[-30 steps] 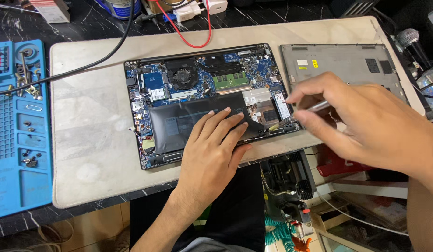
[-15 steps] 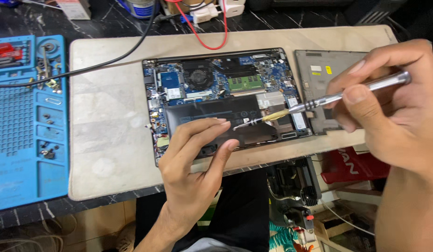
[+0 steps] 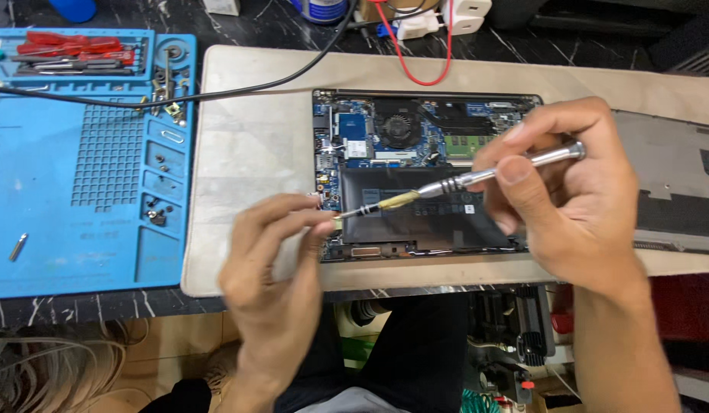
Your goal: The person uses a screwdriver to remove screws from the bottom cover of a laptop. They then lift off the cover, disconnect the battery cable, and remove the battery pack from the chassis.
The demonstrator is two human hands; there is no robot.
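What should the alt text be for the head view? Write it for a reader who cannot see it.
Two hands work over an opened laptop on a beige mat: the right hand holds a slim metal screwdriver, and the left hand pinches at its tip. A blue work mat with small screws and tools lies to the left, the laptop's removed grey cover to the right.

Screwdriver (image 3: 476,177): silver shaft, gold collar, dark tip.
Laptop (image 3: 415,145): blue-green board, black battery with white label, black fan, green memory strip.
Cover (image 3: 675,183): grey.
Mat (image 3: 255,153): beige, faintly mottled.
Tray (image 3: 71,168): blue, dotted grid; red tools.
Cables: one black (image 3: 240,90), one red (image 3: 415,61).
Bench (image 3: 568,53): black, white-veined.
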